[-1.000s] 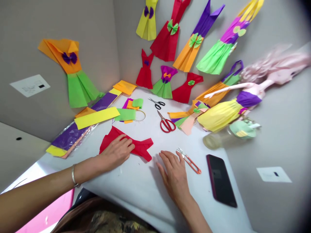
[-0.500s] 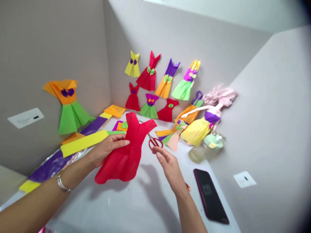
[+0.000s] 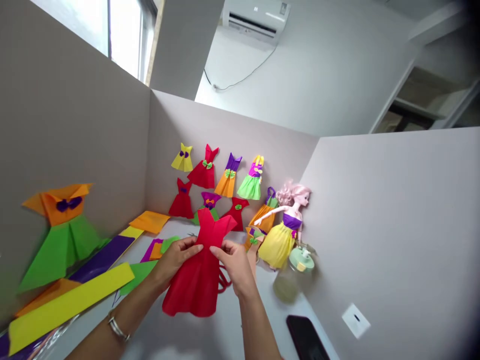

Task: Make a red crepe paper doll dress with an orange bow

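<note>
A red paper dress (image 3: 198,280) hangs upright in front of me, held above the white table (image 3: 228,330). My left hand (image 3: 173,260) pinches its waist from the left. My right hand (image 3: 234,265) pinches the waist from the right. The bodice points up and the skirt flares down. Red scissors (image 3: 224,280) lie on the table, partly hidden behind the dress and my right hand.
Several paper dresses (image 3: 204,172) hang on the grey partition. A larger orange and green dress (image 3: 60,225) hangs at left. A doll in a yellow skirt (image 3: 281,235) leans at the right wall beside a green-lidded jar (image 3: 290,277). Coloured paper strips (image 3: 67,302) and a dark phone (image 3: 305,337) lie on the table.
The dress was lifted off the table and raised upright. My right hand came up from the table and took hold of its waist. The view tilted upward.
</note>
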Demonstrator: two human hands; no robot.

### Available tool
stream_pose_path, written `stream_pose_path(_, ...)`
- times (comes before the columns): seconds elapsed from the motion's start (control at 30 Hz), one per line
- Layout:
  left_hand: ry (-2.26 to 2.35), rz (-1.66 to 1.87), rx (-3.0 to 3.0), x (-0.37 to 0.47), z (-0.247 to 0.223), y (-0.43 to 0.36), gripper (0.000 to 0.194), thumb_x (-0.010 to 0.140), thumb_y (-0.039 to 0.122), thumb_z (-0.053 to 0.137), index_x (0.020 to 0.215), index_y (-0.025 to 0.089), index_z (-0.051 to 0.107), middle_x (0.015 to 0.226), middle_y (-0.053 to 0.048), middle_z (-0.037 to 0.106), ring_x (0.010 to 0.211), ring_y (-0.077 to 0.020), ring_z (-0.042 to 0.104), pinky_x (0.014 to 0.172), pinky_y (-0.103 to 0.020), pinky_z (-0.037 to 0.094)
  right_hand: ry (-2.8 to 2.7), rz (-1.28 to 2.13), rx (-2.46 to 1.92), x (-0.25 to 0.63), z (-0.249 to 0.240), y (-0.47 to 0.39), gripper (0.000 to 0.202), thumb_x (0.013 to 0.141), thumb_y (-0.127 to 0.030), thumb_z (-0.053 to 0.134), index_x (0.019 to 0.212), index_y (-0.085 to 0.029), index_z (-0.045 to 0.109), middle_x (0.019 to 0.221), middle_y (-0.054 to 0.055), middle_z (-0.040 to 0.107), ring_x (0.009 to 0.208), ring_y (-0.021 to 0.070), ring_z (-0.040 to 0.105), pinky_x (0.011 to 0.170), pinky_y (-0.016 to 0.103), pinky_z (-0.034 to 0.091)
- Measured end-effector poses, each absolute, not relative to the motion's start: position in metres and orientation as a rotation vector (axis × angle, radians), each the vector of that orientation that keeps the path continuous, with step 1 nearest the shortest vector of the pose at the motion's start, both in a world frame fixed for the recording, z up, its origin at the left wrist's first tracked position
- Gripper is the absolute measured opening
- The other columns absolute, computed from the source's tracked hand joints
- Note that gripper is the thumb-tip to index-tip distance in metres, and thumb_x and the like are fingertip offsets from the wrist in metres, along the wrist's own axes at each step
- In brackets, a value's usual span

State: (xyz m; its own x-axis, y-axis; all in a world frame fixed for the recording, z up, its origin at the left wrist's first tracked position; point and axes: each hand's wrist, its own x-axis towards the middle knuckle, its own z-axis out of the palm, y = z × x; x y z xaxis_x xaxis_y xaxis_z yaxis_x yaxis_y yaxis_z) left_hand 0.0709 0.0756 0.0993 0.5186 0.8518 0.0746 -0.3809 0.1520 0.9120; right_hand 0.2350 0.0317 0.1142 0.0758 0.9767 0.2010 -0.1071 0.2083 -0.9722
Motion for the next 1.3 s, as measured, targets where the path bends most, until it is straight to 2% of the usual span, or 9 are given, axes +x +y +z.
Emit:
stream_pose_path(0.17, 0.540, 0.956, 1.139, 0.072, 0.103, 0.082, 0.033, 0.072, 0.039, 0.080, 0.093, 0.016, 0.068, 0.082, -0.002, 0.075, 0.070, -0.0191, 0.069, 0.069, -0.029, 0.054, -1.168, 0.974, -1.033, 0.233, 0.121, 0.040, 0.029, 0.069, -0.040, 0.079, 0.067, -0.014, 0.065, 0.059, -0.003, 0.059, 0.056, 0.0116, 0.050, 0.056, 0.023, 0.041)
stream_pose_path(0.33, 0.585, 1.060, 1.164, 0.073, 0.107, 0.087, 0.034, 0.072, 0.042, 0.079, 0.090, 0.016, 0.068, 0.079, -0.002, 0.073, 0.071, -0.0188, 0.067, 0.067, -0.026, 0.053, -1.210, 0.979, -0.999, 0.228, 0.125, 0.043, 0.031, 0.071, -0.040, 0.078, 0.082, -0.013, 0.071, 0.071, 0.002, 0.067, 0.066, 0.0154, 0.058, 0.065, 0.026, 0.046)
stream_pose_path(0.53, 0.567, 1.126, 1.296, 0.070, 0.108, 0.085, 0.027, 0.074, 0.040, 0.077, 0.086, 0.018, 0.066, 0.079, 0.000, 0.069, 0.075, -0.0195, 0.065, 0.069, -0.026, 0.052, -1.235, 0.885, -1.055, 0.227, 0.132, 0.039, 0.030, 0.073, -0.043, 0.075, 0.075, -0.013, 0.069, 0.069, 0.002, 0.066, 0.068, 0.0176, 0.059, 0.062, 0.026, 0.046)
stream_pose_path(0.63, 0.619, 1.121, 1.327, 0.067, 0.111, 0.083, 0.028, 0.073, 0.042, 0.076, 0.080, 0.017, 0.065, 0.075, 0.001, 0.067, 0.075, -0.0203, 0.065, 0.067, -0.026, 0.052, -1.265, 0.807, -1.120, 0.225, 0.137, 0.034, 0.028, 0.074, -0.041, 0.074, 0.071, -0.014, 0.069, 0.067, 0.001, 0.064, 0.066, 0.0159, 0.057, 0.061, 0.024, 0.045)
stream_pose_path(0.73, 0.684, 1.133, 1.368, 0.065, 0.116, 0.081, 0.030, 0.073, 0.045, 0.074, 0.077, 0.017, 0.066, 0.073, 0.000, 0.067, 0.073, -0.0207, 0.064, 0.064, -0.025, 0.051, -1.310, 0.772, -1.166, 0.223, 0.143, 0.029, 0.024, 0.077, -0.038, 0.071, 0.074, -0.014, 0.071, 0.071, 0.001, 0.065, 0.068, 0.0155, 0.056, 0.060, 0.023, 0.044)
stream_pose_path(0.97, 0.766, 1.188, 1.526, 0.061, 0.121, 0.080, 0.030, 0.074, 0.046, 0.072, 0.078, 0.016, 0.068, 0.074, 0.000, 0.067, 0.071, -0.0189, 0.062, 0.061, -0.024, 0.050, -1.384, 0.545, -1.253, 0.221, 0.148, 0.030, 0.019, 0.078, -0.032, 0.070, 0.068, -0.016, 0.071, 0.069, -0.001, 0.065, 0.068, 0.0143, 0.056, 0.065, 0.022, 0.044)
stream_pose_path(1.13, 0.778, 1.199, 1.531, 0.058, 0.122, 0.080, 0.031, 0.077, 0.047, 0.069, 0.080, 0.016, 0.069, 0.074, -0.001, 0.067, 0.072, -0.0198, 0.063, 0.061, -0.024, 0.050, -1.406, 0.649, -1.183, 0.218, 0.146, 0.032, 0.020, 0.080, -0.035, 0.068, 0.077, -0.016, 0.073, 0.079, 0.002, 0.068, 0.077, 0.0178, 0.060, 0.067, 0.024, 0.046)
stream_pose_path(1.3, 0.727, 1.185, 1.511, 0.056, 0.124, 0.081, 0.026, 0.076, 0.043, 0.071, 0.084, 0.018, 0.071, 0.082, -0.001, 0.068, 0.077, -0.0202, 0.063, 0.067, -0.025, 0.052, -1.395, 0.603, -1.169, 0.215, 0.143, 0.036, 0.022, 0.080, -0.035, 0.067, 0.069, -0.016, 0.068, 0.072, 0.001, 0.063, 0.069, 0.0155, 0.056, 0.062, 0.024, 0.045)
